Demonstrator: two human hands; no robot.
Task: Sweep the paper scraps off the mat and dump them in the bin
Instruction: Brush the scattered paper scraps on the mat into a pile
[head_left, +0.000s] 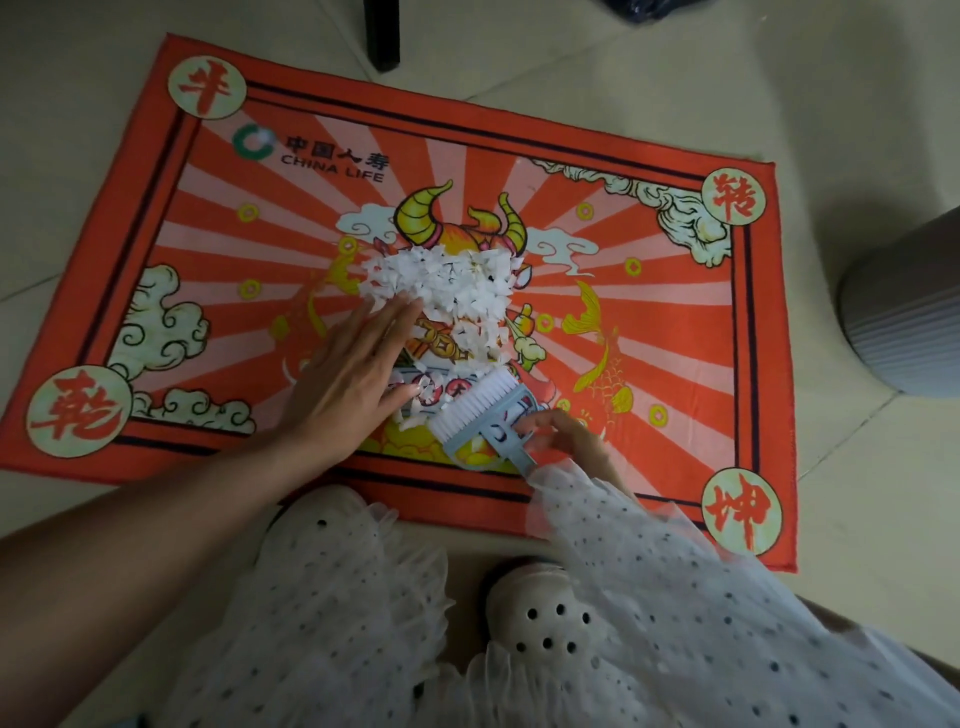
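Two hands work over one red mat (675, 322): the left hand (353, 374) lies spread flat beside the scraps, the right hand (558, 434) pinches one blue brush (483, 415) by its handle. One heap of white paper scraps (447, 291) sits mid-mat, well inside every edge. One grey bin (904, 322) stands right, on bare floor (857, 104).

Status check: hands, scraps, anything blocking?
Left hand flat, open, beside white paper scraps. Right hand gripping blue-grey white-bristled brush. Scraps piled mid orange mat. Grey ribbed bin right; path clear.
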